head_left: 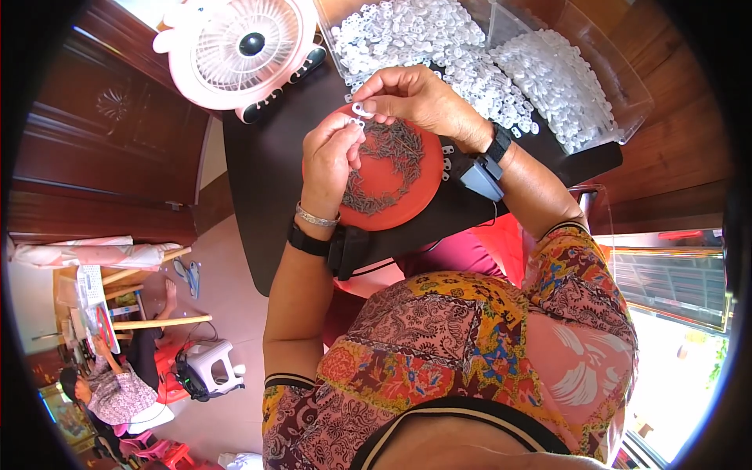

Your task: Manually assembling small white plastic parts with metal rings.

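My left hand (330, 155) pinches a small white plastic piece (357, 123) between thumb and finger. Just above it, my right hand (419, 100) grips another small white piece with a round hole (359, 109). The two pieces meet or nearly meet; I cannot tell whether they are joined. Both hands are raised over the far left part of a round orange-red plate (423, 188). Many thin dark grey screws or pins (384, 202) lie loose on that plate.
A large heap of white plastic pieces (415, 35) covers the back of the black table (266, 188). More fill a clear plastic bin (638, 102) at the right. A pink fan (184, 70) stands back left. Another person (125, 395) sits at the far left by a grey stool (207, 368).
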